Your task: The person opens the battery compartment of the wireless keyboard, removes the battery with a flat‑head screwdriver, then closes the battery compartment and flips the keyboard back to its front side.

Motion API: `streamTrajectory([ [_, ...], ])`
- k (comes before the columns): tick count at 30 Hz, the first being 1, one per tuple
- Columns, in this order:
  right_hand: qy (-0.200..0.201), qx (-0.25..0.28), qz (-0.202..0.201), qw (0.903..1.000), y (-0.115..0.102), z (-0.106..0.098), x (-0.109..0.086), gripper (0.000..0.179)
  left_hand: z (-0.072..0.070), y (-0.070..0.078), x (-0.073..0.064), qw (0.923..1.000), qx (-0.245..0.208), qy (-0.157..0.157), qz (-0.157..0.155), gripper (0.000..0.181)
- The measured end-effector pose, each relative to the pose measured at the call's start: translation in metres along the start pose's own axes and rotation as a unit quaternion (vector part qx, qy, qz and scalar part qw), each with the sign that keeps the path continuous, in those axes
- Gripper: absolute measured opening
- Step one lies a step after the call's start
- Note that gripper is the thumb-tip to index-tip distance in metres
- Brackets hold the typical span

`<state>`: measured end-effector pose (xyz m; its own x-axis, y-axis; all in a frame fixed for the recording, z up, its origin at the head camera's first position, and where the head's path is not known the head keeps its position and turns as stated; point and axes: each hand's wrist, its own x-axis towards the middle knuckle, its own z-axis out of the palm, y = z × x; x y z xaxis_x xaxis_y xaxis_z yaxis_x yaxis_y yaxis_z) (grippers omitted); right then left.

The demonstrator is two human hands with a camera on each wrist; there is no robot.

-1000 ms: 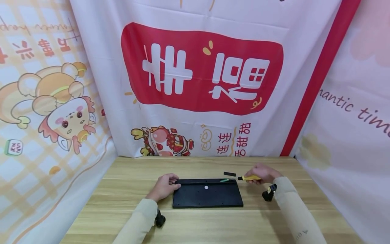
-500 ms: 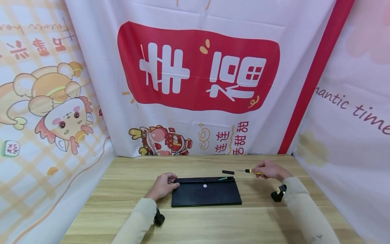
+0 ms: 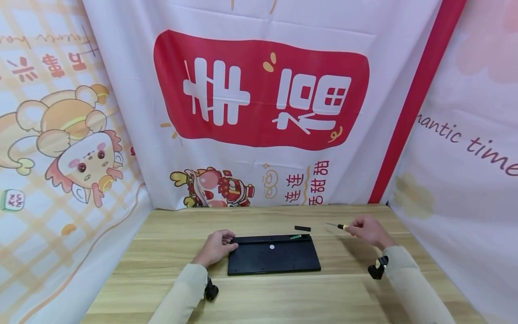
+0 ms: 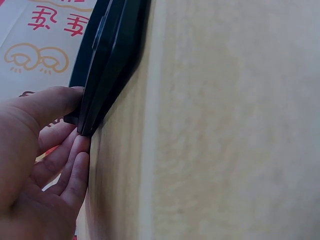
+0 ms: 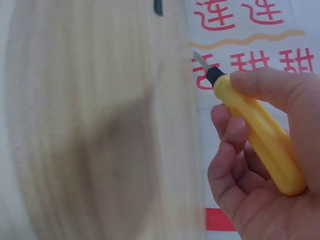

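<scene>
A black keyboard point(image 3: 273, 261) lies underside up on the wooden table, its raised strip along the far edge. My left hand point(image 3: 216, 246) pinches its far left corner, the thumb on top and the fingers at the edge in the left wrist view. At the right end of the raised strip, a green battery point(image 3: 296, 236) shows in a slot. Just behind it on the table sits a small black cover point(image 3: 302, 228). To the right, my right hand point(image 3: 367, 229) holds a yellow-handled screwdriver point(image 5: 265, 140), its metal tip pointing left and apart from the keyboard.
The wooden table point(image 3: 259, 297) ends at a white printed cloth point(image 3: 259, 180) hanging behind it. Patterned cloths also hang along the left and right sides. A small black camera is strapped to each wrist.
My right hand has drawn the screwdriver away from the battery slot, to the right and slightly up. The left hand stays at the keyboard's corner.
</scene>
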<state>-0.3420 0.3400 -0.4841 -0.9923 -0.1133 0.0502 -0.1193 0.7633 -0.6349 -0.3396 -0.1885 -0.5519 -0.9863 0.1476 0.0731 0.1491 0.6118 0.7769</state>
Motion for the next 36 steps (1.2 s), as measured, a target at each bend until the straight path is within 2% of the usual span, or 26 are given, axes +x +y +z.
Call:
streamTrajectory([
  [9,0.049,-0.024,0.003,0.9985,0.019,0.019,-0.009,0.022,0.002,-0.002,-0.002,1.0000,-0.005,-0.003,0.004,0.031],
  [18,0.047,-0.037,0.029,0.9978,0.024,0.034,-0.010,0.022,0.002,-0.002,-0.003,1.0000,-0.002,-0.002,-0.008,0.031],
  [27,0.015,-0.097,-0.012,0.9951,0.021,0.039,0.002,0.012,0.000,-0.001,-0.002,1.0000,0.002,0.001,-0.008,0.032],
  [36,0.026,-0.158,-0.063,0.9851,0.017,0.040,0.001,0.013,0.000,-0.001,0.000,1.0000,-0.003,0.000,-0.003,0.031],
])
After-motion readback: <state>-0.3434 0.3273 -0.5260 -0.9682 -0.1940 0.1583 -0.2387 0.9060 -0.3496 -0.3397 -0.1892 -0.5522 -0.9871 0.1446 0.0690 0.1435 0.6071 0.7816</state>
